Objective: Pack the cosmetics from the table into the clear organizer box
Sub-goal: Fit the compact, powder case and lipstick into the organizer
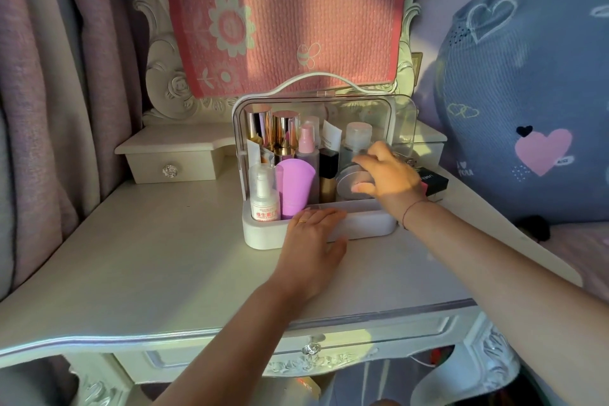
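Note:
The clear organizer box (260, 236) with a white base and handle stands at the back middle of the dressing table, its front open. Inside stand several cosmetics: gold-capped bottles (263, 132), a pink spray bottle (307, 155), a purple tube (295, 188), a small white spray bottle (263, 198) and a clear jar (357, 135). My right hand (385, 175) grips a round silver compact (349, 183) inside the box's right side. My left hand (309, 241) lies flat against the box's front base, fingers spread.
A black cosmetics box (435, 180) lies on the table just right of the organizer. A large blue heart-patterned cushion (527, 92) crowds the right side. A small drawer unit (171, 161) sits back left, a cloth-covered mirror (283, 16) behind.

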### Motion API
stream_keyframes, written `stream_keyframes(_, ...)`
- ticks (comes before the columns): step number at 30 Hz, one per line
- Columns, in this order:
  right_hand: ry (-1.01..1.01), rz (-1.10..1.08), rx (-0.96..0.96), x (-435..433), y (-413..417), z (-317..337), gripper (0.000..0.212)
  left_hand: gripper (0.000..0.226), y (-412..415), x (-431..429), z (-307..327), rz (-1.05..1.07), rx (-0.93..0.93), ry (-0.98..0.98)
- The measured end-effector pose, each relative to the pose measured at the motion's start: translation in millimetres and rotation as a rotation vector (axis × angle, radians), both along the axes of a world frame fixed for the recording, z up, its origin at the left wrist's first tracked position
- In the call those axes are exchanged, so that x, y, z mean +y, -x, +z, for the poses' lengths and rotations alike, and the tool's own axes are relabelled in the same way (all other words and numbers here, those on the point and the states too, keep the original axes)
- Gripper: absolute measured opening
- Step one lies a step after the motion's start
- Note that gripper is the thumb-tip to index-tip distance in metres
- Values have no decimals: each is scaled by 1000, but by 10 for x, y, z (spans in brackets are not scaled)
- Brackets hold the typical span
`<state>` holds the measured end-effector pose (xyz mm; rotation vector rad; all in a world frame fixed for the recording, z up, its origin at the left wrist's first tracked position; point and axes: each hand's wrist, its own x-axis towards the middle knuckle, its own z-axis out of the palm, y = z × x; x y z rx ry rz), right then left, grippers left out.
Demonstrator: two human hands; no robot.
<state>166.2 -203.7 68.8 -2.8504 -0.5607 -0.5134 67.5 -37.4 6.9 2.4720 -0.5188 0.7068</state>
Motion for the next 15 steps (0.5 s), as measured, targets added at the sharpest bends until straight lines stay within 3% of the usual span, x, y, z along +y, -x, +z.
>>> stream_keyframes(6, 4, -29, -8, 15, 53, -85, 57, 43, 12, 12, -1, -13, 7, 6)
stream_keyframes(11, -10, -70, -53, 48, 125, -136, 41, 44, 8, 22, -10, -19, 15, 0)
stream_keyframes(15, -314, -24, -252, -16, 307, -209, 32, 42, -10, 33, -21, -27, 14, -3)
